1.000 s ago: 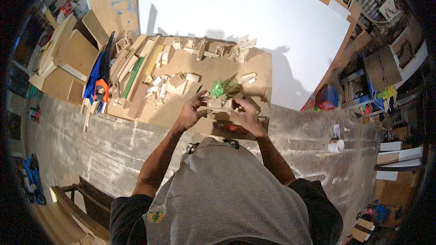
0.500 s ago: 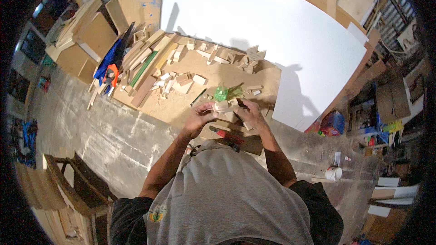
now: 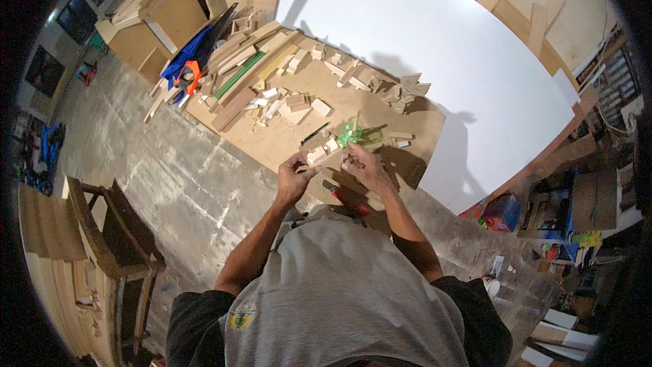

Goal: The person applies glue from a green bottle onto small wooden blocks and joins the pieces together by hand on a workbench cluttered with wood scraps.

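Observation:
A small pale wooden piece with blocks standing up from it point(image 3: 327, 155) is between my hands, above the near edge of the workbench. My left hand point(image 3: 295, 182) pinches its left end with thumb and fingers. At its right end, my right hand point(image 3: 367, 171) has its fingers closed on the wood; the fingertips are partly hidden. Just beyond the right fingers stands a green see-through plastic object point(image 3: 350, 134), its kind unclear. A dark pencil-like stick point(image 3: 314, 134) lies farther left. Close to my shirt, below the hands, is a red and black tool point(image 3: 344, 197), partly in shadow.
Wood offcuts point(image 3: 293, 107) and long strips point(image 3: 238, 81) cover the bench's left side. A handsaw with an orange handle point(image 3: 188, 77) lies at its left edge. A large white panel point(image 3: 435, 47) spans the back and right. A wooden frame point(image 3: 112, 231) stands on the floor at left.
The whole view has shifted, so the bench appears farther right and higher. The wooden piece has turned and sits farther left between my hands. The right hand's fingers have come nearer the green object.

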Tool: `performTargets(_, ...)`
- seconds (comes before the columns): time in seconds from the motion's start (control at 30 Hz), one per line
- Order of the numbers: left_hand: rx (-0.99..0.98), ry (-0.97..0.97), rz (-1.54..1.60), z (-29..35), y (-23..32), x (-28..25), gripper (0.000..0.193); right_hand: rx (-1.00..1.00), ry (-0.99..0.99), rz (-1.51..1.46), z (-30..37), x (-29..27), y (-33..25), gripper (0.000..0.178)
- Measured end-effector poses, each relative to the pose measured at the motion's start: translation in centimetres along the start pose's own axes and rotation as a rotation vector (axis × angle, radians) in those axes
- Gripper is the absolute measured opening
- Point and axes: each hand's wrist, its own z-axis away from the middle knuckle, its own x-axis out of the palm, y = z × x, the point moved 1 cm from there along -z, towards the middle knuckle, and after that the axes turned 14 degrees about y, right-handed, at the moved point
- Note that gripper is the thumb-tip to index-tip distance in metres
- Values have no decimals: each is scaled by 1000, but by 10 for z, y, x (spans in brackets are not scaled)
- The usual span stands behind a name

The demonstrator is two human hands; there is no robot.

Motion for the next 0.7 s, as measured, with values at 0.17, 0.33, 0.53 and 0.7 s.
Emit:
performTargets(0.17,12,155,20,-18,-9,-5,26,159,58,-175,15,8,22,53)
performTargets(0.33,93,200,52,-46,-20,-18,29,311,215,-6,28,19,17,30)
performTargets(0.53,12,255,90,-77,-55,-39,35,65,324,400,6,60,40,22)
performTargets(0.7,-113,219,205,-91,-63,-55,39,125,233,710,-39,101,42,32)
